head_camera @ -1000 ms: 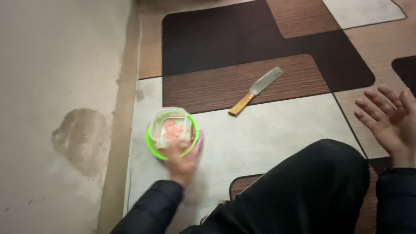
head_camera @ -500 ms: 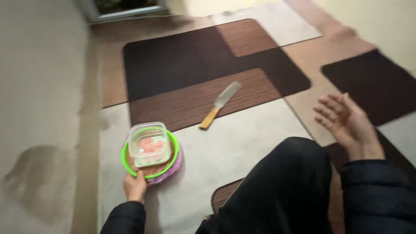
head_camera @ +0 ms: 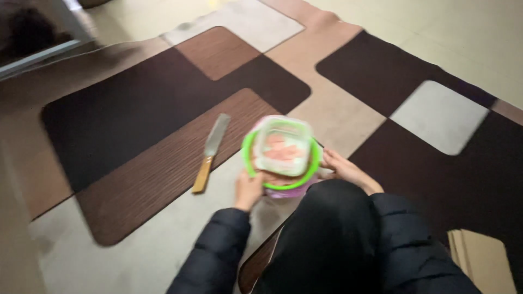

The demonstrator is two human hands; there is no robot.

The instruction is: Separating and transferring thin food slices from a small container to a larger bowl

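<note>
— Locating the container: where does it sit, and what does it hold?

— A clear square lidded container (head_camera: pixel 283 146) holding pink pieces rests on a round green-rimmed dish (head_camera: pixel 281 184) above the patterned rug (head_camera: pixel 136 120); blur hides finer detail.

— State of the hands?

— The left hand (head_camera: pixel 248 189) grasps the dish's near-left edge; the right hand (head_camera: pixel 343 169) touches its right side, grip unclear; a wooden-handled knife (head_camera: pixel 211 152) lies just left, apart.
</note>
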